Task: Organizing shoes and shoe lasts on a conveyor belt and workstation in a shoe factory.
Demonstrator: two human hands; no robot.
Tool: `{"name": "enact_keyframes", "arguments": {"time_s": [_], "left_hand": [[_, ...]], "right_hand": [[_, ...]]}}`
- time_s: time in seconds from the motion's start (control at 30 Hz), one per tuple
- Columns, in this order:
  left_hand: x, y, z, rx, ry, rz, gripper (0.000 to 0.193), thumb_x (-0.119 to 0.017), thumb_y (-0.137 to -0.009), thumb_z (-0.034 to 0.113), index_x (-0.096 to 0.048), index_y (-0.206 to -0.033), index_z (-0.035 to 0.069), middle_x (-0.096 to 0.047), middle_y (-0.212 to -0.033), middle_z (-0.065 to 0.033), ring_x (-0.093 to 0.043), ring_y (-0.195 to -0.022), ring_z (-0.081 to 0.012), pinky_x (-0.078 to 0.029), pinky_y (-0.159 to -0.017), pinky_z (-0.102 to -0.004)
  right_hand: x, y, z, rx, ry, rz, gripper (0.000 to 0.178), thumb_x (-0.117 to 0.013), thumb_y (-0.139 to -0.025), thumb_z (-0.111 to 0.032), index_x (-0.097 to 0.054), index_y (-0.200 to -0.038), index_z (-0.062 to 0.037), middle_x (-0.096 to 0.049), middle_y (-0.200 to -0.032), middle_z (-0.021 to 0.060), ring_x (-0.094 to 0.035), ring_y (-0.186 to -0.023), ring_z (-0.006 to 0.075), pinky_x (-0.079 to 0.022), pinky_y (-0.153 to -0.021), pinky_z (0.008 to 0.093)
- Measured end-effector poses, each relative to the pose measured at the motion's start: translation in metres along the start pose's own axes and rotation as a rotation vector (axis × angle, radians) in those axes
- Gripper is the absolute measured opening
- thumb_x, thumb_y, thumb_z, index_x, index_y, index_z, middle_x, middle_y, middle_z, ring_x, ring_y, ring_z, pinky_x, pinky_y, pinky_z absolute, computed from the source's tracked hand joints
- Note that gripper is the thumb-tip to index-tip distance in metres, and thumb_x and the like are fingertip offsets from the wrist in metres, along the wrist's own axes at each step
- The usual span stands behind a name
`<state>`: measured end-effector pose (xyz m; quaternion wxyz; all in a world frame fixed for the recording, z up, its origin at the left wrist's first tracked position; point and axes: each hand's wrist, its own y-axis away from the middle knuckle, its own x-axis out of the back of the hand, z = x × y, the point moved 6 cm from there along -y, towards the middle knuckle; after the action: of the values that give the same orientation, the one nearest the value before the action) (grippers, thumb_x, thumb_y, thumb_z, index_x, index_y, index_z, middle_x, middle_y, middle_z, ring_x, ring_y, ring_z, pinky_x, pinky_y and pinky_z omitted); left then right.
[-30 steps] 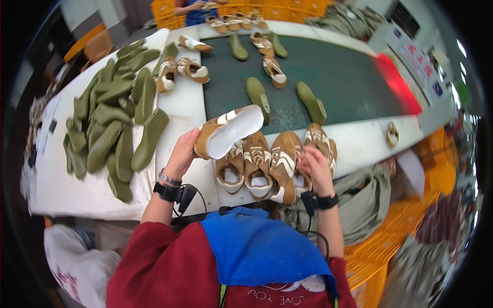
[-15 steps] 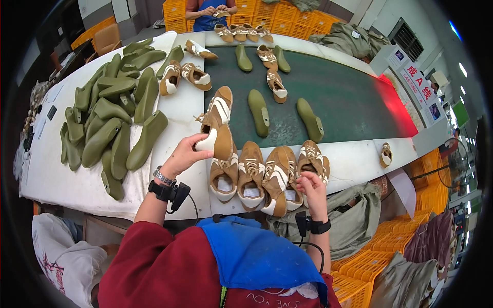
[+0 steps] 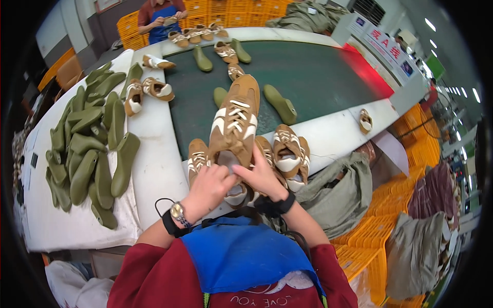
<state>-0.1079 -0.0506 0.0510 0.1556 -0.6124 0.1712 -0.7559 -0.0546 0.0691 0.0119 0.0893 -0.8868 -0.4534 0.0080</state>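
Observation:
A brown and white lace-up sneaker (image 3: 233, 123) is raised in front of me, toe pointing away and laces up. My left hand (image 3: 209, 187) has its fingers curled at the left of the heel opening. Around the right of the heel is my right hand (image 3: 264, 177), its thumb at the collar. The fingertips inside the opening are partly hidden. Behind and below the raised sneaker, a row of similar sneakers stands along the near table edge; one at the left (image 3: 197, 159) and one at the right (image 3: 287, 146) show best.
Green shoe lasts (image 3: 84, 146) lie heaped on the white table at left. A single last (image 3: 280, 105) lies on the dark green belt (image 3: 318, 72). Two sneakers (image 3: 134, 97) sit beside the belt. Across the table a person (image 3: 163, 23) handles a shoe. Orange crates (image 3: 359, 256) stand at right.
The sneaker has moved from my left hand alone, held at the left, to the middle between both hands, laces now facing up. My right hand has come left to it. The view has shifted.

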Motion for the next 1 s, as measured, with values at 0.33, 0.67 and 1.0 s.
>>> {"name": "enact_keyframes", "arguments": {"time_s": [0.33, 0.67, 1.0], "left_hand": [[-0.032, 0.001, -0.076, 0.828, 1.537, 0.125, 0.042, -0.050, -0.089, 0.027, -0.041, -0.123, 0.004, -0.051, -0.115, -0.0043, -0.050, -0.103, -0.0147, -0.044, -0.087, -0.0298], [-0.049, 0.013, -0.060, 0.910, 1.944, 0.140, 0.040, -0.041, -0.093, 0.031, -0.047, -0.116, -0.001, -0.056, -0.109, -0.0095, -0.057, -0.094, -0.0164, -0.049, -0.083, -0.0305], [-0.069, 0.025, -0.080, 0.873, 2.029, 0.179, 0.036, -0.048, -0.091, 0.024, -0.049, -0.114, -0.002, -0.057, -0.109, -0.0095, -0.056, -0.097, -0.0158, -0.046, -0.087, -0.0308]], "right_hand": [[0.009, -0.002, -0.022, 0.029, -0.088, 0.046, 0.055, -0.056, -0.077, -0.009, -0.033, -0.126, 0.0039, -0.053, -0.111, 0.0151, -0.053, -0.101, 0.0207, -0.041, -0.087, 0.0305], [0.000, 0.011, -0.032, 0.044, 0.091, 0.047, 0.071, -0.056, -0.078, -0.015, -0.017, -0.132, 0.0084, -0.050, -0.115, 0.0221, -0.052, -0.106, 0.0262, -0.040, -0.089, 0.0312], [-0.008, 0.007, -0.024, 0.010, 0.220, -0.019, 0.072, -0.059, -0.078, -0.018, -0.020, -0.133, 0.0054, -0.051, -0.111, 0.0236, -0.053, -0.102, 0.0301, -0.042, -0.084, 0.0338]]}}
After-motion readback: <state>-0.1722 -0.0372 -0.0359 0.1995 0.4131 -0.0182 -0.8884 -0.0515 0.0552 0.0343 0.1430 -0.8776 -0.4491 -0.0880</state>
